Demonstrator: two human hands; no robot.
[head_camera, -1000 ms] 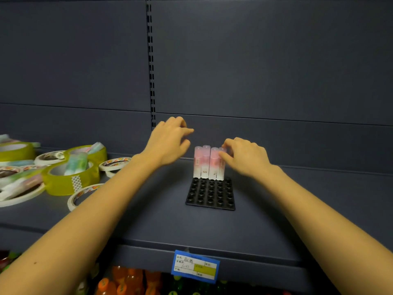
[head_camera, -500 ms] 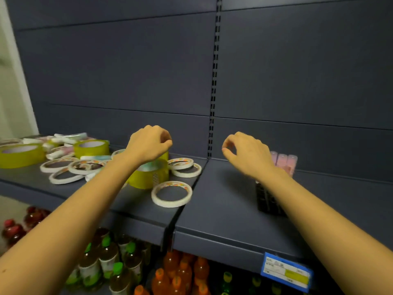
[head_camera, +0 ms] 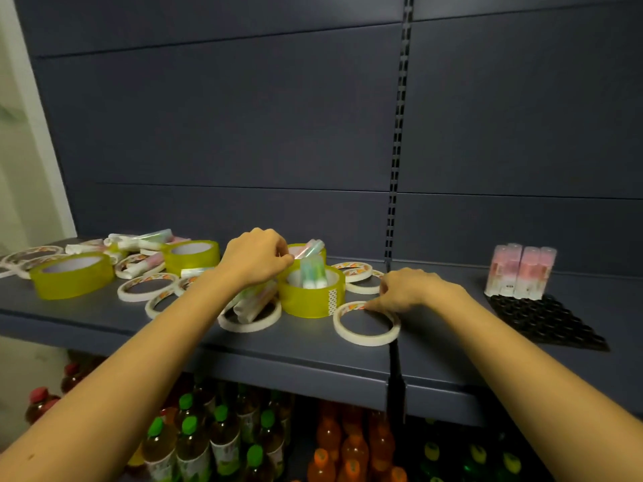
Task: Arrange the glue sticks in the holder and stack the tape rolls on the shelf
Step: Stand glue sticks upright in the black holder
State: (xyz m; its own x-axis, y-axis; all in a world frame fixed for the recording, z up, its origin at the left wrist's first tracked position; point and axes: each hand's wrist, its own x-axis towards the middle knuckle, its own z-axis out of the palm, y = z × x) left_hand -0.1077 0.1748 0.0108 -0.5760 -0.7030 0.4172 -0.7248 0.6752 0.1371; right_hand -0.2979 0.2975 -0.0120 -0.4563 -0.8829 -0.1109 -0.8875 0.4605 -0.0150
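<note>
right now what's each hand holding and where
Left hand apparently pinches a glue stick by its near end; right hand grips the white tape ring at its far rim.

Upright pink glue sticks (head_camera: 520,271) packed along far edge of black studded holder (head_camera: 546,320), 3 o'clock on shelf (head_camera: 104,318). Flat yellow tape rolls (head_camera: 71,276) from 9 o'clock to centre — green-blue sticks (head_camera: 311,276) standing inside centre one. Thin white tape ring (head_camera: 363,339) flat at its 4 o'clock; loose sticks (head_camera: 139,240) lying at 10 o'clock.
</note>
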